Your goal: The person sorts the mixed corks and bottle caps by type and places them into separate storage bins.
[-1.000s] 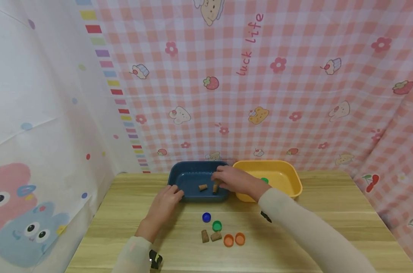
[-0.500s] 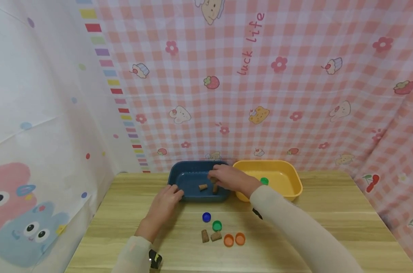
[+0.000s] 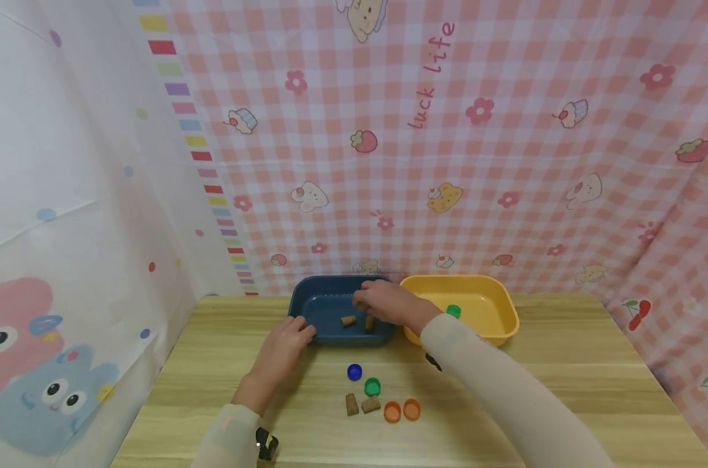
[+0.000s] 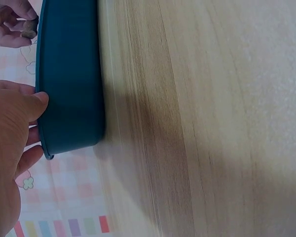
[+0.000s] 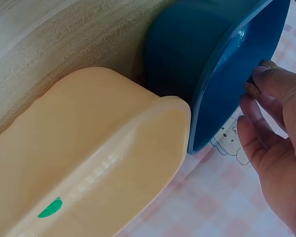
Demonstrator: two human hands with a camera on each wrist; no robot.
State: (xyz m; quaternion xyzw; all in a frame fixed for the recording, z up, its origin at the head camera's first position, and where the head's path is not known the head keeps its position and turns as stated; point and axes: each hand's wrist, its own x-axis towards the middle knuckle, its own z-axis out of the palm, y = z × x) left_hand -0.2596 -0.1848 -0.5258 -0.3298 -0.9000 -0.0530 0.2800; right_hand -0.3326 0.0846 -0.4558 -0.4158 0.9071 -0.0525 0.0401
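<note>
My left hand [image 3: 283, 344] holds the near left corner of the dark blue tray [image 3: 318, 339]; in the left wrist view the thumb lies outside the rim and fingers reach behind it. Over the right part of that tray is my right hand [image 3: 385, 302], pinching a brown cork [image 5: 252, 90] between thumb and fingers; the thumb covers its middle. Below it, one cork [image 3: 348, 321] lies on the tray floor and another cork [image 3: 369, 323] sits to its right, close under the hand.
A yellow tray [image 3: 500, 312] with a green cap [image 3: 454, 311] stands against the blue tray's right side. On the wooden table in front lie a blue cap [image 3: 354, 372], a green cap [image 3: 372, 387], two corks [image 3: 370, 404] and two orange caps [image 3: 392, 411]. Patterned cloth hangs behind.
My right hand has shifted a little to the left over the blue tray, with its forearm following. The left hand and the things on the table stay where they were.
</note>
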